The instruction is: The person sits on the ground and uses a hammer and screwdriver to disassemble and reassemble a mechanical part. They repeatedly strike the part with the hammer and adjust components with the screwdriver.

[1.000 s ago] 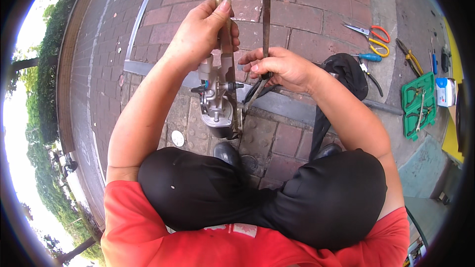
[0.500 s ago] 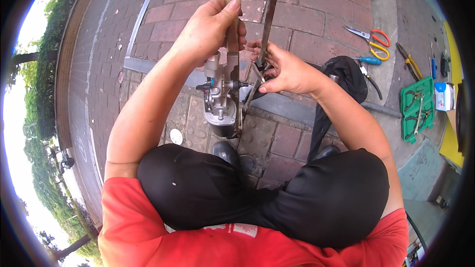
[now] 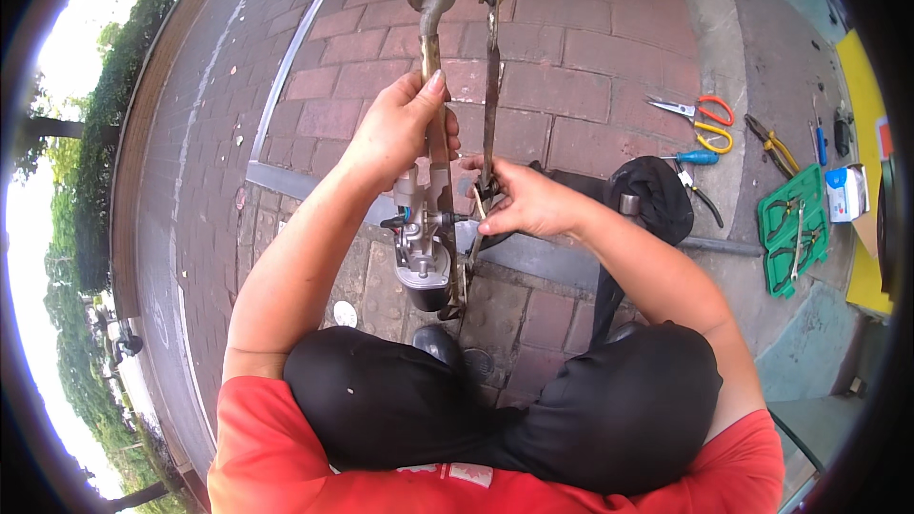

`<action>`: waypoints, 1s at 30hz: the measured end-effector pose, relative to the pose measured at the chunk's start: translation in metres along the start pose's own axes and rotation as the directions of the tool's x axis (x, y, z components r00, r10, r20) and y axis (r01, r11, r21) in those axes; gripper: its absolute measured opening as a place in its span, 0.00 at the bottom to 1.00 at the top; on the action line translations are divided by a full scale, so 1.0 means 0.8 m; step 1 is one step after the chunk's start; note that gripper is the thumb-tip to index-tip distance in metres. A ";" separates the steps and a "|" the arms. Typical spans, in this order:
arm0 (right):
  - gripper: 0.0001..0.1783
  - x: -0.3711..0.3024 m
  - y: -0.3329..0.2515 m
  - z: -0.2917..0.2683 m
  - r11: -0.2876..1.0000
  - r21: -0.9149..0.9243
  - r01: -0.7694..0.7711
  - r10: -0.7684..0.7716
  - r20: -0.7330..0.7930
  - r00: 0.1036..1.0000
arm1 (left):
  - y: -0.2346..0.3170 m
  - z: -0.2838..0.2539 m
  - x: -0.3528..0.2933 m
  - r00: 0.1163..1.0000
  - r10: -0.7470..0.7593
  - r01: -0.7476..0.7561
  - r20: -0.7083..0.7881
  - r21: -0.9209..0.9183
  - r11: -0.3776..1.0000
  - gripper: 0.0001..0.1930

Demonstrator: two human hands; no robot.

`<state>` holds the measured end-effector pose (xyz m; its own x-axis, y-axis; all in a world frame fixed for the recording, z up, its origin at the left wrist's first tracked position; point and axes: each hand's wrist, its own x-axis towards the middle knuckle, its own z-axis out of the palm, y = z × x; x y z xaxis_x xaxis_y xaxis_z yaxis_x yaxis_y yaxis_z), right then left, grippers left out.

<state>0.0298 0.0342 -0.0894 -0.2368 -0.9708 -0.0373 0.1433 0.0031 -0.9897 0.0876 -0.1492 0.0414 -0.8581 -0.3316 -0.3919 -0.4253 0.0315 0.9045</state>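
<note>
Between my knees stands what looks like a wiper motor [image 3: 422, 262], with silver housing and a dark rounded end. A brass-coloured tube [image 3: 430, 49] runs up from it to a worn round plate at the far end. My left hand [image 3: 402, 128] is wrapped round this tube, just above the motor. To its right, a dark, worn linkage rod [image 3: 491, 86] joins the assembly at its far end through a ball joint. My right hand [image 3: 528, 200] is closed on the rod's near joint, thumb and fingers on either side. Its fingertips partly hide that joint.
On the right lie scissors [image 3: 700, 122], a blue screwdriver [image 3: 698, 158], yellow-handled pliers [image 3: 776, 145] and a green tool case [image 3: 793, 228]. A black cloth [image 3: 657, 192] is bunched beside my right forearm. A white disc [image 3: 345, 313] lies by my left knee.
The view has shifted, so the scene sits lower and the assembly's far end with the round plate now shows. Both hands keep their grips, and the assembly has come slightly nearer my body.
</note>
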 end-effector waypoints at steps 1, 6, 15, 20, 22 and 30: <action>0.48 -0.002 0.002 0.006 1.000 -0.005 0.030 -0.030 0.021 0.999 | 0.000 0.001 0.001 1.000 0.009 -0.009 0.002 -0.001 1.000 0.16; 0.48 -0.006 0.024 0.016 0.992 -0.121 0.044 -0.052 -0.059 0.997 | -0.003 0.006 0.001 0.999 0.006 -0.007 -0.052 -0.020 1.000 0.16; 0.25 -0.010 0.024 0.009 0.993 0.119 -0.027 0.030 -0.022 0.999 | 0.002 0.014 -0.008 0.990 0.006 -0.007 -0.143 -0.007 1.000 0.17; 0.22 -0.018 -0.012 0.004 0.982 0.147 0.117 -0.109 -0.057 0.992 | 0.000 0.007 -0.013 0.983 0.052 -0.049 -0.174 0.022 0.999 0.17; 0.21 -0.017 -0.015 0.006 0.987 0.105 0.125 -0.114 -0.101 0.988 | 0.002 0.005 -0.015 0.982 0.071 -0.069 -0.175 0.021 0.997 0.18; 0.23 -0.015 -0.014 0.035 0.964 -0.238 0.114 -0.149 -0.134 0.980 | 0.023 -0.007 -0.033 0.980 0.104 -0.099 -0.170 0.035 0.994 0.16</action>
<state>0.0581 0.0392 -0.0743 -0.3825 -0.9193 0.0923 -0.1179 -0.0505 -0.9917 0.1041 -0.1456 0.0691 -0.8361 -0.4823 -0.2614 -0.3477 0.0973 0.9325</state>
